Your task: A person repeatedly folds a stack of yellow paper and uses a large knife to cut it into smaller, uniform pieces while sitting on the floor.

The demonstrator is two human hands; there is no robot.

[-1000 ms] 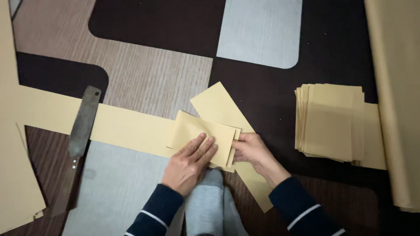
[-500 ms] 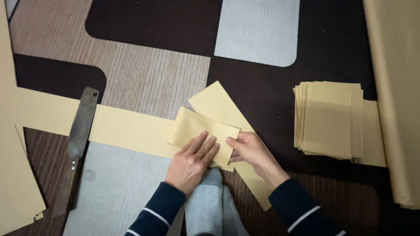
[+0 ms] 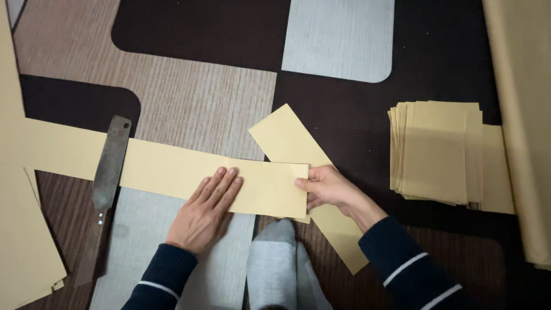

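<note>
Two hands on the paper strip (image 3: 172,169): left hand (image 3: 208,208) flat, right hand (image 3: 327,186) pinching its end

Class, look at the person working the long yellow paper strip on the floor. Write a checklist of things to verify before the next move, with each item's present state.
1. Left hand flat on the paper strip: ok.
2. Right hand pinching the strip's folded end: ok.
3. Folded edges lined up: cannot tell.
4. Large knife away from both hands, lying across the strip: ok.
5. Loose strip clear of the fold: not ok, it lies beneath.
6. Stack of cut sheets apart to the right: ok.
</note>
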